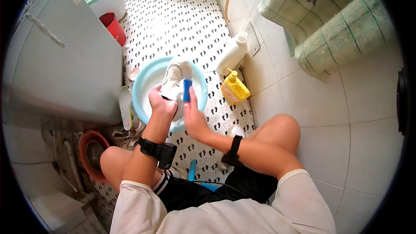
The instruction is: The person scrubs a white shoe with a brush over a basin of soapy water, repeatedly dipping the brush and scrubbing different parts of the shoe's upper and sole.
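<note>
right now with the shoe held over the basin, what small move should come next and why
Probably a light stroke of the blue scrubber along the white shoe's right side: the right hand holds it there, touching or nearly so, while the left hand grips the shoe over the light blue basin.

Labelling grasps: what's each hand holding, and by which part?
Left hand: shoe, near its ankle opening; exact finger placement unclear. Right hand: blue scrubber, toward the end nearer the person.
</note>
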Tool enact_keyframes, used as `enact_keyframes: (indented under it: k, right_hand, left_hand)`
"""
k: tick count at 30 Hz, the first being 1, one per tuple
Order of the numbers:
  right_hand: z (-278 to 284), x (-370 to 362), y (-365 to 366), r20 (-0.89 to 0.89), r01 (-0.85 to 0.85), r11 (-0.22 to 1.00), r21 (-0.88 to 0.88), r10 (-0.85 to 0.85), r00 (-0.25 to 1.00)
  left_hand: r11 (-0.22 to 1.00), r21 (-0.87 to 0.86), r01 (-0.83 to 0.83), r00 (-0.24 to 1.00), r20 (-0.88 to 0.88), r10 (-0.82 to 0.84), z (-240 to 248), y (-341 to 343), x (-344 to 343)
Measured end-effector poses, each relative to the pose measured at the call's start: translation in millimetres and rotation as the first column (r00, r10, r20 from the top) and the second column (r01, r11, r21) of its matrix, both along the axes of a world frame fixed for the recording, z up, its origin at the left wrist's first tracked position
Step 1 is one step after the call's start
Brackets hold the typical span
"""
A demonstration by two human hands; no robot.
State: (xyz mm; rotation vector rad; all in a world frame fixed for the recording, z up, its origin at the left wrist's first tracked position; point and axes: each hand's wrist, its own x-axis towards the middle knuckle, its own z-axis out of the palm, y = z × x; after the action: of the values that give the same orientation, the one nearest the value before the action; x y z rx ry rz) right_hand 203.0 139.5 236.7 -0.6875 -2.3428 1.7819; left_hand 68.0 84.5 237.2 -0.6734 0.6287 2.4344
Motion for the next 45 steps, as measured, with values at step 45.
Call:
enact_keyframes:
  k: [45]
  right_hand:
    - [40.8,-19.2,63.4,-0.093,-0.047,0.844,0.534,0.114,0.989]
  left_hand:
    - [0.769,-0.639,0.026,0.911,-0.302,-0.282,2.2,-0.8,23.7]
